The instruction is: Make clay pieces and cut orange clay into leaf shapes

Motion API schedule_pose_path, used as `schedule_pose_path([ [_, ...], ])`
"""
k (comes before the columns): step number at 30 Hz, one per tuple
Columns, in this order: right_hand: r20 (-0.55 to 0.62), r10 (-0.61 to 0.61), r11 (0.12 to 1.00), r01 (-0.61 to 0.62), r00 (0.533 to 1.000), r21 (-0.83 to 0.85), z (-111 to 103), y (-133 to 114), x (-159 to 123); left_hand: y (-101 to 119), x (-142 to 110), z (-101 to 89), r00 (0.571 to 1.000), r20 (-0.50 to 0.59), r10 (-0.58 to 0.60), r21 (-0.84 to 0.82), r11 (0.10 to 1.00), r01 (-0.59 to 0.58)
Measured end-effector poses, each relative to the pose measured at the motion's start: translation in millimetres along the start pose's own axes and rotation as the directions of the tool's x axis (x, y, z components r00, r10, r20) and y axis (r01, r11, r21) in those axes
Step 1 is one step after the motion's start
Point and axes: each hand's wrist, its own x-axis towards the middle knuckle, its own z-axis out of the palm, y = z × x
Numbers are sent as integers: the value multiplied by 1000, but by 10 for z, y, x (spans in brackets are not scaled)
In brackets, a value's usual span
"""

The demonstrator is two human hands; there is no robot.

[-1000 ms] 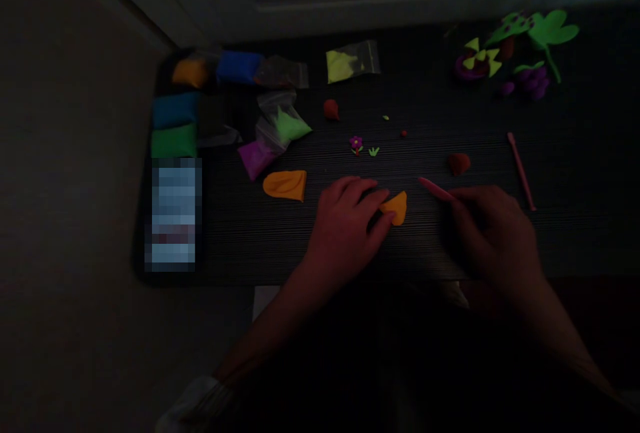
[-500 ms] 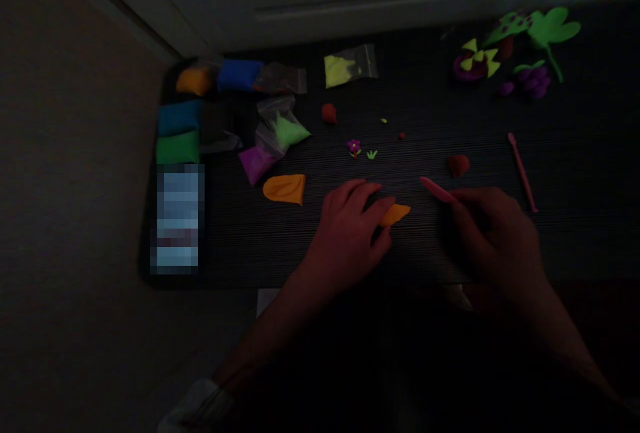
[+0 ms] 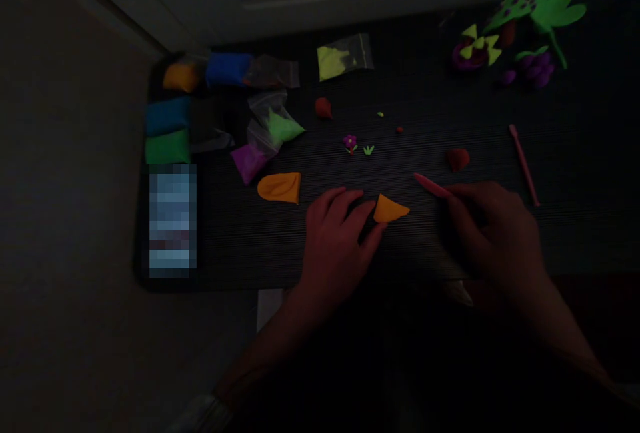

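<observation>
A triangular piece of orange modelling clay (image 3: 391, 209) lies on the dark table, its point facing right. The thumb and index finger of my left hand (image 3: 337, 230) touch its left and lower edges, while the other fingers rest on the table. My right hand (image 3: 493, 220) grips a pink clay knife (image 3: 431, 185), blade pointing left, a little off the orange triangle. Left of my left hand is a larger orange clay piece (image 3: 279, 187) with a rounded end and a curved line in it. A red-brown clay lump (image 3: 457, 159) sits above the pink knife.
A second pink tool (image 3: 525, 165) lies at right. Farther back are a small purple clay flower (image 3: 350, 142), a tiny green leaf piece (image 3: 369, 150) and a red lump (image 3: 323, 108). Bagged clay, such as a blue pack (image 3: 229, 69), and a phone (image 3: 173, 220) occupy the left end. Clay models (image 3: 475, 53) stand back right.
My left fingers have turned the orange triangle on the table, so its point now faces right, and have drawn back slightly left. My right hand keeps the pink knife nearly still.
</observation>
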Motion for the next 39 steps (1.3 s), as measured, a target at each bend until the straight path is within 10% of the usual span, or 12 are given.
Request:
schedule_pose_path([
  [39,-42,-26,998,23,999,-63,41,0,5,-22,47,8,1000,3,22,-50,998,-22],
])
